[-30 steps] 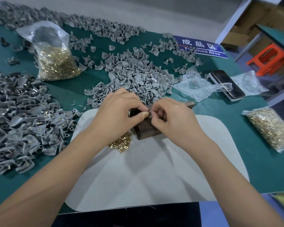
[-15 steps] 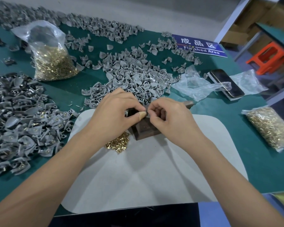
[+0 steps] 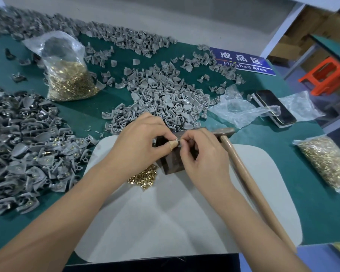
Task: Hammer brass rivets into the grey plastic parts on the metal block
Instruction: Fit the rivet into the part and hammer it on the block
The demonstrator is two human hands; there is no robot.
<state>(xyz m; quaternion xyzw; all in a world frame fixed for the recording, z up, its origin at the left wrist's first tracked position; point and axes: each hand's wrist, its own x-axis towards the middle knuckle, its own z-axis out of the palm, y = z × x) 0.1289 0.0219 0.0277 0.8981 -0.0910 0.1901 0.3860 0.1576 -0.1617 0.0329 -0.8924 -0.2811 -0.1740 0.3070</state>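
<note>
A dark metal block (image 3: 173,163) stands on the white mat (image 3: 185,218) in the middle of the table. Above it my left hand (image 3: 139,144) and my right hand (image 3: 202,154) meet fingertip to fingertip, pinching a small grey plastic part (image 3: 177,142); whether a rivet is in it is too small to tell. A little heap of loose brass rivets (image 3: 144,177) lies on the mat under my left wrist. A wooden-handled hammer (image 3: 243,173) lies on the mat to the right of my right hand, its head beside the block.
Bare grey parts (image 3: 165,97) are heaped behind the block; parts with brass in them (image 3: 22,146) fill the left. Bags of rivets stand at back left (image 3: 67,75) and right (image 3: 328,163). A phone (image 3: 275,107), empty plastic bags (image 3: 241,108) and a blue sign (image 3: 243,61) lie at back right.
Both hands stay together over the block, their fingers shifting slightly on the small part. The hammer's handle shows now as the view moved.
</note>
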